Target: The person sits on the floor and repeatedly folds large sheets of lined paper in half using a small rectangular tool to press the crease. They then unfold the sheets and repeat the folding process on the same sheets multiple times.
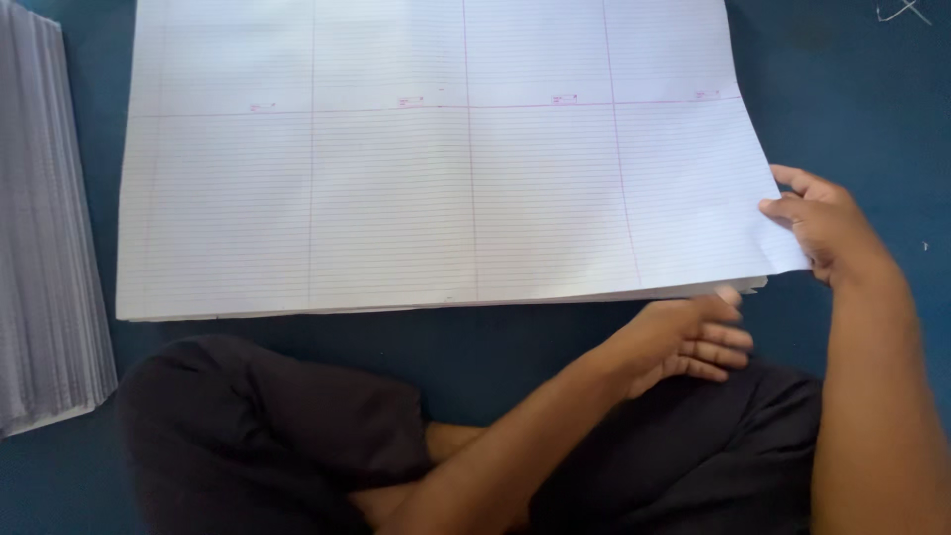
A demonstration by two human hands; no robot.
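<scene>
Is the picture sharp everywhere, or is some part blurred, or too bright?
Head view: the ruled sheet is bright, its lines sharp near the bottom edge and fading toward the top; the left hand looks slightly soft, the right hand clearer; the blue floor stays dim.

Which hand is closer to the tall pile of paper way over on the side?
Left. The left hand sits under the big lined sheet's near edge, closer to the side stack. The right hand holds that sheet's far corner.
</scene>
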